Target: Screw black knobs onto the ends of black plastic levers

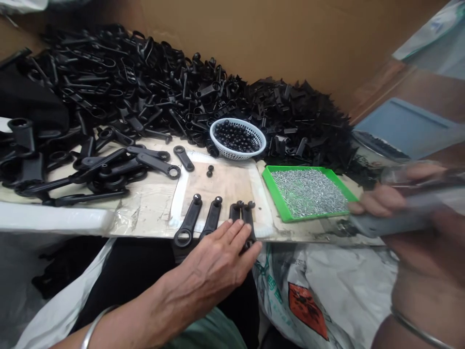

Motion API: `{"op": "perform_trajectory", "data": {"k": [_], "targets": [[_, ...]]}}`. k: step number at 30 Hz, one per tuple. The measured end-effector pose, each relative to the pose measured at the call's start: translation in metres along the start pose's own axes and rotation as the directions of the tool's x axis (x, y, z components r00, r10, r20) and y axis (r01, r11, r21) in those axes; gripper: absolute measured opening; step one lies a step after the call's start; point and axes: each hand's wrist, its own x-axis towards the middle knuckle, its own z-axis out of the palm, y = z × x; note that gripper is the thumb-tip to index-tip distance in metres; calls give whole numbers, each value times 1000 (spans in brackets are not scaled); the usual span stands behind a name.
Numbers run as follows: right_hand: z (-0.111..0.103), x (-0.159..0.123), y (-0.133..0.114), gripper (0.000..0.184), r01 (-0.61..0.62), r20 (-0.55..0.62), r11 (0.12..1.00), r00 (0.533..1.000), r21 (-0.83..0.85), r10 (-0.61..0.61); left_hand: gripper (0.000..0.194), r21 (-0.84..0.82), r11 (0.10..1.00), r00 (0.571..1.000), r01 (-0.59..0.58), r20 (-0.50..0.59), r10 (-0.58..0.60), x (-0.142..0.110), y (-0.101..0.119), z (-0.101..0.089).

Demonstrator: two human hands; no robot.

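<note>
My left hand [225,254] lies over the table's front edge with its fingers stretched out flat, resting on two black plastic crank arms [248,213]. Beside them lie two more crank arms, one [210,218] near my fingers and one [189,218] farther left, its ring end toward me. Smeared by motion at the right, my right hand [385,201] grips a grey tool [395,215] whose kind I cannot make out. Two small black knobs [209,170] sit on the board [225,186] behind the row.
Behind the board stands a white oval basket [238,155] of black knobs. A green tray [286,213] holds small silver pins or screws. Black plastic parts [145,87] are heaped along the back and left. A blue bin [410,126] stands right; white sacks [348,281] lie below the table.
</note>
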Motion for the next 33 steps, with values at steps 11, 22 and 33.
{"op": "perform_trajectory", "data": {"k": [11,22,33], "targets": [[107,11,-62,20,65,-245,702,956,710,159,61,-11,1000,997,13,-74,-14,-6,4,23],[134,24,-65,13,107,-283,669,945,736,161,60,61,997,991,37,-128,-29,-9,8,23],[141,25,-56,12,112,-275,684,952,720,134,59,44,999,991,32,-128,-26,-9,8,25]]}}
